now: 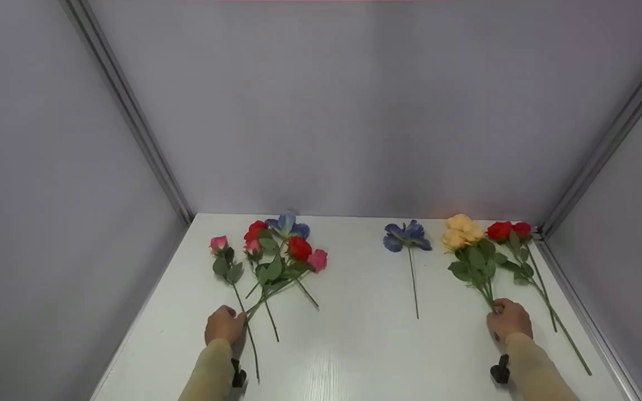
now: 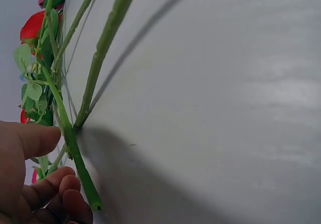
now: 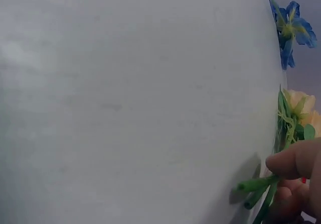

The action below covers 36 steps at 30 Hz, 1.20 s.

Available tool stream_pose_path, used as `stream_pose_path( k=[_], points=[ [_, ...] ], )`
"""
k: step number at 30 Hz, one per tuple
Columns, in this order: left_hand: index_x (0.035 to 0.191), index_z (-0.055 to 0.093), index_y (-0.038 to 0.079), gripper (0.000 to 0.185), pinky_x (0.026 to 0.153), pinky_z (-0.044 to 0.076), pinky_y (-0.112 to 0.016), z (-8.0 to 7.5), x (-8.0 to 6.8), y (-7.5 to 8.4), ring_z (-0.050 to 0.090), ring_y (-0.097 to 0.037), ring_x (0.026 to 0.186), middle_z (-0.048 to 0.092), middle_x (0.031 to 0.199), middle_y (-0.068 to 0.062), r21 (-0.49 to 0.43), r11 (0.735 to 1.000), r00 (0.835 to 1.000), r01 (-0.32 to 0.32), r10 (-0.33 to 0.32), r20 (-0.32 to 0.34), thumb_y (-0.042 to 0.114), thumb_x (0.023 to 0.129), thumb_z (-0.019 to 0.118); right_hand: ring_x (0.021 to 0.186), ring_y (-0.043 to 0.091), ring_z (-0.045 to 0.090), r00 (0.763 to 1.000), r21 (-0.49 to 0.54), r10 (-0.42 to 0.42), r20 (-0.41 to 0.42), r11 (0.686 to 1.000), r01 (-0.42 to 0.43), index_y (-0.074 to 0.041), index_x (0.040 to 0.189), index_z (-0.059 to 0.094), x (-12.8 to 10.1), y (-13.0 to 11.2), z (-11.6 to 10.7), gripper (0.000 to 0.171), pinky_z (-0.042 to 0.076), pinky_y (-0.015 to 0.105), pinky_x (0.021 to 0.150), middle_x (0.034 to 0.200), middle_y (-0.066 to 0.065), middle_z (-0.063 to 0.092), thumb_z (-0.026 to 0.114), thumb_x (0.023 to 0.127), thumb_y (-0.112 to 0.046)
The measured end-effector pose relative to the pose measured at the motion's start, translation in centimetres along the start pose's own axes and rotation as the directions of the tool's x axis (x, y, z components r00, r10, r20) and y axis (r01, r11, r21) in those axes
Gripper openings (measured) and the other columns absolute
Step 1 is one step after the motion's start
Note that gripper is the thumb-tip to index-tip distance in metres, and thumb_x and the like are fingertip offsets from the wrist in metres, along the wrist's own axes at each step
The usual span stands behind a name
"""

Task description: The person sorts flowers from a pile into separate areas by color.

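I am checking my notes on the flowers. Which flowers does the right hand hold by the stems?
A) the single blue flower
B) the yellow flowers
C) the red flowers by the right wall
B: the right hand grips the stem ends of the yellow flowers; the single blue flower lies apart, untouched.

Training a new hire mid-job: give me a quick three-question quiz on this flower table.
1. True or false: the right hand holds the yellow flowers by their stems.
2. Which flower lies alone, untouched? A) blue flower B) pink rose
3. Fill in: the left hand has its grip on the stems of the ___ bunch.

Key: 1 true; 2 A; 3 mixed red, pink and blue.
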<state>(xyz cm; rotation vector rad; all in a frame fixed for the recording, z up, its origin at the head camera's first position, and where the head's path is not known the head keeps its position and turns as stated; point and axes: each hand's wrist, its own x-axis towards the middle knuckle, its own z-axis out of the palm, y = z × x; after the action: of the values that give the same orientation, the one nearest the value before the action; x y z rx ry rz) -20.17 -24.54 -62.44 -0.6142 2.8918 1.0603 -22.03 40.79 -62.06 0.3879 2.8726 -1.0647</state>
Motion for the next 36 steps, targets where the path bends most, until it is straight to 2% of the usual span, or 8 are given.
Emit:
stream_pose_path(
  k=[5, 12, 20, 24, 29, 36],
  points=[
    [0.105, 0.061, -0.005, 0.031, 0.075, 0.047, -0.05, 0.2, 0.5, 0.3, 0.062, -0.035, 0.089, 0.065, 0.098, -0.02, 0.004, 1.0, 1.0, 0.0, 0.0, -0.004, 0.023, 0.09, 0.062, 0.105, 0.046, 0.053, 1.0, -0.052, -0.019, -0.013, 0.998, 0.019, 0.006, 0.132, 0.049, -0.1, 0.1, 0.3, 0.047, 0.043, 0.057, 0.083, 0.115, 0.03, 0.056, 0.052, 0.089, -0.012],
    [0.104, 0.061, -0.003, 0.029, 0.073, 0.048, -0.049, 0.5, 0.5, 0.1, 0.062, -0.033, 0.085, 0.065, 0.094, -0.017, 0.007, 1.0, 1.0, 0.017, -0.017, 0.014, 0.022, 0.091, 0.06, 0.1, 0.04, 0.056, 1.0, -0.056, -0.022, 0.01, 0.998, 0.023, 0.004, 0.134, 0.048, -0.1, 0.4, 0.5, 0.05, 0.044, 0.054, 0.08, 0.111, 0.024, 0.059, 0.055, 0.09, -0.019],
    [0.089, 0.064, -0.003, 0.017, 0.065, 0.049, -0.046, 0.2, 0.6, 0.4, 0.061, -0.028, 0.072, 0.064, 0.078, -0.011, 0.062, 0.998, 0.998, -0.006, 0.002, 0.058, 0.013, 0.086, 0.058, 0.103, 0.043, 0.055, 1.0, -0.045, -0.024, 0.015, 0.999, 0.024, 0.006, 0.133, 0.048, 0.0, 0.6, 0.5, 0.052, 0.043, 0.056, 0.083, 0.115, 0.028, 0.057, 0.056, 0.091, -0.024],
    [0.09, 0.063, -0.002, 0.016, 0.066, 0.048, -0.046, -0.3, 0.5, 0.3, 0.061, -0.027, 0.073, 0.064, 0.08, -0.012, 0.075, 0.997, 0.996, -0.017, 0.01, 0.086, 0.013, 0.088, 0.058, 0.103, 0.042, 0.055, 1.0, -0.039, -0.02, 0.014, 0.999, 0.02, 0.006, 0.133, 0.048, -0.1, 0.3, 0.4, 0.052, 0.044, 0.054, 0.082, 0.116, 0.027, 0.057, 0.055, 0.092, -0.026],
    [0.092, 0.06, -0.002, 0.016, 0.069, 0.048, -0.046, -0.8, 0.2, 0.1, 0.06, -0.028, 0.078, 0.063, 0.085, -0.013, 0.059, 0.998, 0.996, -0.028, 0.023, 0.091, 0.013, 0.09, 0.059, 0.105, 0.044, 0.053, 1.0, -0.032, -0.021, 0.0, 0.999, 0.021, 0.006, 0.133, 0.047, -0.1, -0.1, 0.2, 0.052, 0.043, 0.055, 0.083, 0.118, 0.029, 0.054, 0.053, 0.095, -0.028],
    [0.09, 0.061, -0.001, 0.018, 0.066, 0.048, -0.045, -0.7, 0.3, 0.0, 0.059, -0.026, 0.073, 0.062, 0.081, -0.011, 0.058, 0.998, 0.996, -0.02, 0.015, 0.094, 0.016, 0.088, 0.062, 0.109, 0.049, 0.049, 1.0, -0.021, -0.009, -0.009, 1.0, 0.009, 0.007, 0.135, 0.044, -0.5, -1.0, -0.2, 0.054, 0.041, 0.057, 0.084, 0.122, 0.033, 0.049, 0.051, 0.097, -0.031]
  ],
)
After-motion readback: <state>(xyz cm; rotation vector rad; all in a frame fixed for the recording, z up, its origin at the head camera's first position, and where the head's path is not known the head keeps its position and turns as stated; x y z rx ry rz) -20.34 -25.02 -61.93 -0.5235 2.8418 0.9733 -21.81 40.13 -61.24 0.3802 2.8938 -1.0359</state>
